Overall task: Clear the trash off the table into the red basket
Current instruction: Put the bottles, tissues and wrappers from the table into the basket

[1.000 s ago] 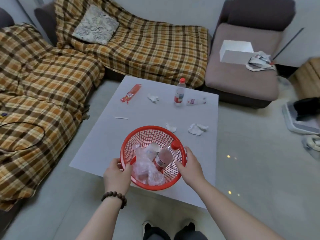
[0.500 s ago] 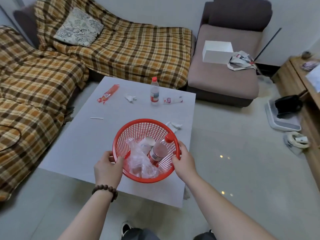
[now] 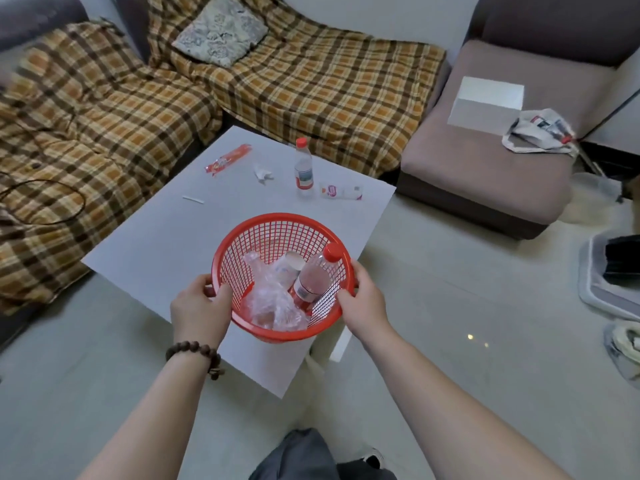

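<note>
I hold the red basket (image 3: 277,230) by its rim over the near part of the white table (image 3: 166,244). My left hand (image 3: 199,306) grips its left side and my right hand (image 3: 363,299) its right side. Inside lie a red-capped bottle (image 3: 313,278), a paper cup (image 3: 289,268) and crumpled clear plastic (image 3: 273,306). On the far half of the table stand an upright water bottle (image 3: 304,169), a red wrapper (image 3: 228,159), a crumpled tissue (image 3: 262,172), a flat white-and-red packet (image 3: 341,191) and a small white strip (image 3: 193,200).
A plaid-covered sofa (image 3: 104,126) wraps the table's left and far sides. A brown seat (image 3: 485,161) at the right carries a white box (image 3: 486,102) and a crumpled bag (image 3: 540,131). A grey tray (image 3: 595,289) sits on the floor at the far right.
The basket has risen and shifted towards the table's right near edge with both hands on it. The white tissues near the basket are no longer visible.
</note>
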### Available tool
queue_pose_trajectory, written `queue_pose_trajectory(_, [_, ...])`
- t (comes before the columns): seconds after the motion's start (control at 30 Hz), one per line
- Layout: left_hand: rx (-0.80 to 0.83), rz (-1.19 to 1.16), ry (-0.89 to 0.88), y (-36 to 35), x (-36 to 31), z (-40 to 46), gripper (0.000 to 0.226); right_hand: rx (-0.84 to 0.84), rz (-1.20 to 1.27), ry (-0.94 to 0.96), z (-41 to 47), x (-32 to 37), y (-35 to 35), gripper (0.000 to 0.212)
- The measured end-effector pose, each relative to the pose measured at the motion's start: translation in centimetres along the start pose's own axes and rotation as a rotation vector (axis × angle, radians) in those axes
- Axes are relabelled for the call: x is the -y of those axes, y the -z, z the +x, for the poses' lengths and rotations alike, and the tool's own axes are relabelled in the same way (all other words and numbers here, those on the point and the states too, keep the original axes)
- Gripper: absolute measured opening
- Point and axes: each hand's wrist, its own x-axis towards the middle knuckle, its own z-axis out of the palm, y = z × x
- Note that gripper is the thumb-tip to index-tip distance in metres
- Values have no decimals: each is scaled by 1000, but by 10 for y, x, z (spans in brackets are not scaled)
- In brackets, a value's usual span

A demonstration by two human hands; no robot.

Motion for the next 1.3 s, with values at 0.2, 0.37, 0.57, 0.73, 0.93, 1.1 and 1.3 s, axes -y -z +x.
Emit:
queue_pose_trajectory(0.2, [-115, 38, 72, -8, -15, 4, 26, 117, -4, 19, 29, 4, 5, 63])
queue_pose_trajectory(0.37, [-159, 36, 121, -30, -24, 21, 26, 218, -22, 9, 72, 7, 7, 58])
queue_pose_trajectory(0.57, [-282, -61, 233, -65, -32, 72, 24, 336, -117, 28, 152, 30, -4, 52])
queue_pose_trajectory(0.73, [-343, -129, 306, -88, -54, 113, 15, 374, -227, 97, 220, 65, -6, 53])
queue_pose_trajectory(0.93, [-443, -124, 368, -86, -72, 152, 12, 470, -239, 131, 264, 93, -30, 50])
queue_pose_trajectory(1.1, [-559, -99, 461, -91, -71, 164, 10, 576, -312, 175, 295, 100, -57, 53])
queue_pose_trajectory(1.3, [-700, -61, 597, -108, -67, 154, 9, 793, -364, 224, 335, 96, -82, 57])
